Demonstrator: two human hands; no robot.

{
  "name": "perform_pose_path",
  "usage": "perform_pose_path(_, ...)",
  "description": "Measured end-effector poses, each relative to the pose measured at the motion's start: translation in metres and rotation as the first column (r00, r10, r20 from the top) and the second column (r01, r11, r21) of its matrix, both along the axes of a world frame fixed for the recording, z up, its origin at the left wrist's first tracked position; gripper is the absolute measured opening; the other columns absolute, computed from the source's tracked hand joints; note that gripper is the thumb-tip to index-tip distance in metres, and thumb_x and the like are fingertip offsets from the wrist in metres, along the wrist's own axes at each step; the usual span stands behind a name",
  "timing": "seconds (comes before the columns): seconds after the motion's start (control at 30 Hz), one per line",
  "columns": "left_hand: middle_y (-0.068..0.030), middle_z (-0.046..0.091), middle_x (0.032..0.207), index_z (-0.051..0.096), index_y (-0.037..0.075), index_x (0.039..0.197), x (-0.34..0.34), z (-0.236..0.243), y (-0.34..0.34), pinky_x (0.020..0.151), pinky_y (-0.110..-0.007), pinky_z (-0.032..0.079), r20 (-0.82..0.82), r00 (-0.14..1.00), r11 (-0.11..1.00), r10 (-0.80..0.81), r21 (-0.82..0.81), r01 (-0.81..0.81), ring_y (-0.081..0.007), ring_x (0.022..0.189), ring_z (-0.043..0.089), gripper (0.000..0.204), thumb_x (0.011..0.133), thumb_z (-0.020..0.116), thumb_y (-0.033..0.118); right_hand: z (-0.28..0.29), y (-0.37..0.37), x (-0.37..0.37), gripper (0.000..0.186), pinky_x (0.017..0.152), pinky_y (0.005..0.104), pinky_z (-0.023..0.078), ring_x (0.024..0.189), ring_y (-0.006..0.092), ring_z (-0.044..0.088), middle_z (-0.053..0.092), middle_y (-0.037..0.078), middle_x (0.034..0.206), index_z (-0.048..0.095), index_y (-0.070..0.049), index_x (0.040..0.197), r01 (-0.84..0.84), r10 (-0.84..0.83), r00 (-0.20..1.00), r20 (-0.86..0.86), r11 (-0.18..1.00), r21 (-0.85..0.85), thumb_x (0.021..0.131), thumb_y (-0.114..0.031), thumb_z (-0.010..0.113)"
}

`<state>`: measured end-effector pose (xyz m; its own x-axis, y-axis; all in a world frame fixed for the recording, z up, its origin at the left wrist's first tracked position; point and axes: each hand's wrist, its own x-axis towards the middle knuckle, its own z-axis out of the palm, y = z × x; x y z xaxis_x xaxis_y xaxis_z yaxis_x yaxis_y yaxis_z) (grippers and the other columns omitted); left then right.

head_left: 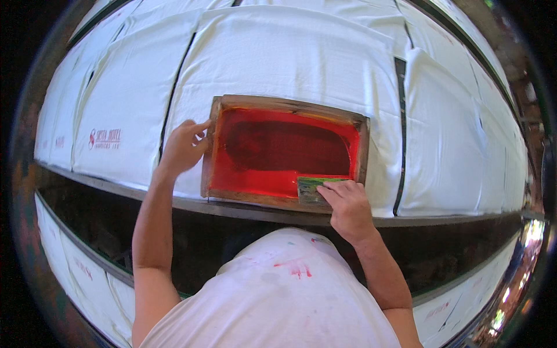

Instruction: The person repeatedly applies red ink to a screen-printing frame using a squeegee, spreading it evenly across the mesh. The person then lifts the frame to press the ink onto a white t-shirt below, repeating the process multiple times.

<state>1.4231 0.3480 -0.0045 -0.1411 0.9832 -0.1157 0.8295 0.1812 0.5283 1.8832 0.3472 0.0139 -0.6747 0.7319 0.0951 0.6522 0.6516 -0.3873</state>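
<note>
A wood-framed printing screen lies on white cloth, its mesh covered in red ink with a darker oval area in the middle. My left hand is at the screen's left side, its fingers bent against the wooden edge. In my right hand is a flat, greenish, ink-stained squeegee, pinched between thumb and fingers. The squeegee rests at the near right corner of the screen, over the red ink and the near wooden bar. What lies beneath the screen is hidden.
White cloth panels cover the long table, with dark gaps between them. A red print shows on the panel to the left. The table's near edge runs just before me. Behind me, another cloth-covered table shows at lower left.
</note>
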Motion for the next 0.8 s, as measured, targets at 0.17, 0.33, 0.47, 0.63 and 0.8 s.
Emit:
perform_pose_path(0.17, -0.0167, 0.078, 0.134, 0.079, 0.002, 0.145, 0.031, -0.062, -0.049, 0.095, -0.038, 0.064, 0.314, 0.933, 0.910, 0.173, 0.311, -0.273, -0.0258, 0.111, 0.078, 0.045, 0.100, 0.081, 0.001, 0.003, -0.017, -0.003, 0.042, 0.105, 0.0514, 0.054, 0.124, 0.0352, 0.070, 0.078, 0.012, 0.134, 0.083, -0.007, 0.129, 0.039, -0.043, 0.998, -0.044, 0.996, -0.076, 0.087, -0.009, 0.082)
perform_pose_path(0.33, -0.0221, 0.074, 0.151, 0.078, 0.000, 0.147, 0.045, -0.071, -0.065, 0.114, -0.041, 0.059, 0.335, 0.933, 0.878, 0.130, 0.399, -0.266, -0.0317, 0.133, 0.074, 0.054, 0.093, 0.083, -0.003, 0.009, -0.027, -0.006, 0.050, 0.111, 0.0523, 0.053, 0.131, 0.0377, 0.067, 0.074, 0.014, 0.142, 0.081, -0.006, 0.133, 0.068, -0.068, 0.998, 0.002, 0.989, -0.129, 0.086, -0.020, 0.093)
perform_pose_path(0.47, -0.0225, 0.074, 0.149, 0.079, 0.002, 0.145, 0.042, -0.072, -0.065, 0.115, -0.042, 0.058, 0.386, 0.913, 0.876, 0.131, 0.386, -0.289, -0.0337, 0.133, 0.073, 0.055, 0.091, 0.079, -0.006, -0.002, -0.020, 0.012, 0.056, 0.122, 0.0521, 0.049, 0.139, 0.0396, 0.065, 0.070, 0.019, 0.151, 0.076, -0.004, 0.143, 0.228, -0.241, 0.957, -0.160, 0.969, -0.094, 0.092, -0.022, 0.091)
perform_pose_path(0.63, -0.0236, 0.074, 0.144, 0.084, 0.005, 0.133, 0.043, -0.077, -0.066, 0.117, -0.045, 0.056, 0.380, 0.918, 0.871, 0.113, 0.407, -0.276, -0.0383, 0.135, 0.071, 0.046, 0.090, 0.076, -0.008, -0.052, -0.012, 0.051, 0.059, 0.128, 0.0494, 0.047, 0.153, 0.0349, 0.059, 0.065, 0.024, 0.160, 0.065, -0.001, 0.159, 0.494, -0.748, 0.582, -0.320, 0.637, -0.591, 0.106, -0.019, 0.083)
perform_pose_path(0.8, -0.0244, 0.074, 0.143, 0.083, 0.004, 0.114, 0.042, -0.077, -0.068, 0.119, -0.050, 0.053, 0.331, 0.939, 0.856, 0.091, 0.456, -0.243, -0.0427, 0.137, 0.069, 0.027, 0.090, 0.077, -0.008, -0.062, -0.027, 0.049, 0.057, 0.125, 0.0458, 0.050, 0.151, 0.0302, 0.059, 0.063, 0.018, 0.158, 0.065, 0.000, 0.158, 0.383, -0.741, 0.546, -0.390, 0.635, -0.671, 0.107, -0.016, 0.083)
